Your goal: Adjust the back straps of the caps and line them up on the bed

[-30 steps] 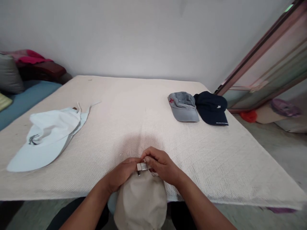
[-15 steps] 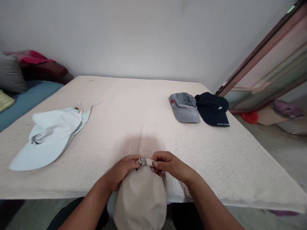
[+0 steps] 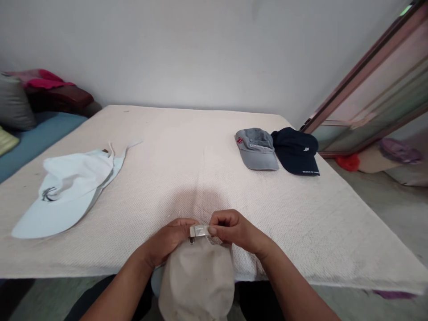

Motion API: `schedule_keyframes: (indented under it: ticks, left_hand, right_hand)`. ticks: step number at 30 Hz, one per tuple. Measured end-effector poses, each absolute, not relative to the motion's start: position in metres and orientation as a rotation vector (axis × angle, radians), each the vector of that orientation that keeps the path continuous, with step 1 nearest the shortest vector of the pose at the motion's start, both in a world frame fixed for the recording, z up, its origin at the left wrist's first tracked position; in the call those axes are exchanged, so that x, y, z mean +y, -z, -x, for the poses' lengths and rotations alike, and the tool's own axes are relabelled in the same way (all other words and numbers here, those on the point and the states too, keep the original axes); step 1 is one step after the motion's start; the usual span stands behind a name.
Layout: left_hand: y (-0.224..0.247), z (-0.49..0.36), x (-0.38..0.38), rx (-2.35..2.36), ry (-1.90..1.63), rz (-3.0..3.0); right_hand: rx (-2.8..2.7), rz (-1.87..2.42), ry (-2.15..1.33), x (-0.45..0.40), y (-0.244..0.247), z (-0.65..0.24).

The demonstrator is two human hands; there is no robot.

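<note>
Compared with half a second ago, the metal buckle (image 3: 200, 230) has come slightly nearer to me and turned so that more of its face shows, and less of the strap (image 3: 207, 230) is visible between it and my right thumb. My right hand (image 3: 236, 231) has its thumb and curled forefinger pinching the strap just right of the buckle; the other fingers are bent in behind. My left hand (image 3: 170, 238) is pinching the strap's left end beside the buckle, its fingers curled over the far side so that I cannot see their tips.

Between my forearms is the beige cap (image 3: 197, 278), at the near edge of the bench (image 3: 174, 142), its back with the strap at the far end and its rounded crown toward me. One small metal eyelet (image 3: 191, 240) shows on it, just nearer than the buckle.

On the left of the bench lies the white cap (image 3: 78, 171), well apart from my hands, its brim pointing near and left. Far right, the grey cap (image 3: 257, 149) and the navy cap (image 3: 296, 151) sit side by side, their edges meeting in my view, both brims facing near.
</note>
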State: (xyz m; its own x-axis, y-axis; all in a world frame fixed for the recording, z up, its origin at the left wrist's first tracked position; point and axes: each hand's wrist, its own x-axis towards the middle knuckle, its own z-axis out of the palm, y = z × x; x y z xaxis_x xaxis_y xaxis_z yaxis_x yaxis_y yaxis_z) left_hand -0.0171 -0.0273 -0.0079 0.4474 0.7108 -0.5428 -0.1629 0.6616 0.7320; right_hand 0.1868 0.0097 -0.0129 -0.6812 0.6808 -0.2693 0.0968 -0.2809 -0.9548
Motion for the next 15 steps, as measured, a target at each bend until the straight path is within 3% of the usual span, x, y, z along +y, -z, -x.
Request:
schedule_keyframes:
  ticks: [15]
  left_hand:
    - [0.0089,0.0111,-0.0276,0.933,-0.579,-0.682]
  right_hand:
    - [-1.461,0.924,-2.185,0.0070,0.0111,-0.1835]
